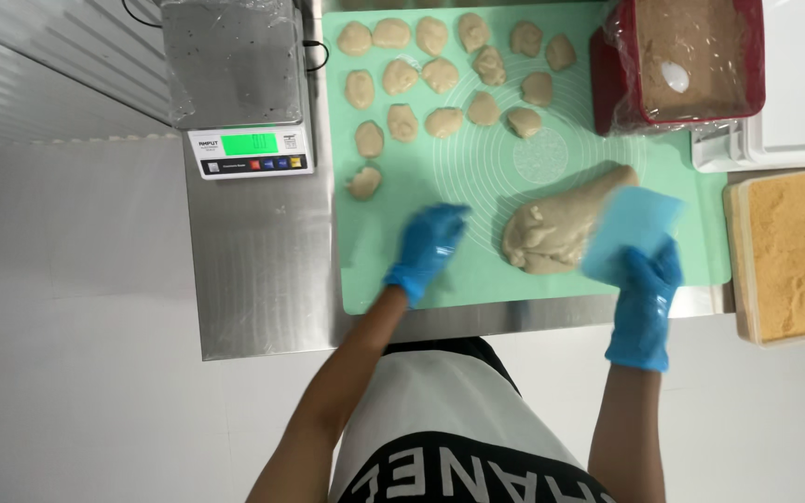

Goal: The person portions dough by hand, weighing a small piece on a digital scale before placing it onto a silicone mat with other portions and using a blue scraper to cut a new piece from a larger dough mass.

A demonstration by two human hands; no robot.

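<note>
While the left hand (426, 250) lies on the green mat (477, 279), fingers blurred, can't tell their spread, the right hand (645, 303) pinches a blue scraper (634, 224) against the dough mass (556, 224) at approx 3 o'clock. Portioned dough pieces (440, 74) sit at 12, scale (249, 149) at 10, red tub (691, 56) w/ film at 1, crumb tray (794, 251) cut off at right. Steel table (253, 279), white floor.

beige dough mass (556, 226), pale-blue scraper (634, 230) against it
</note>
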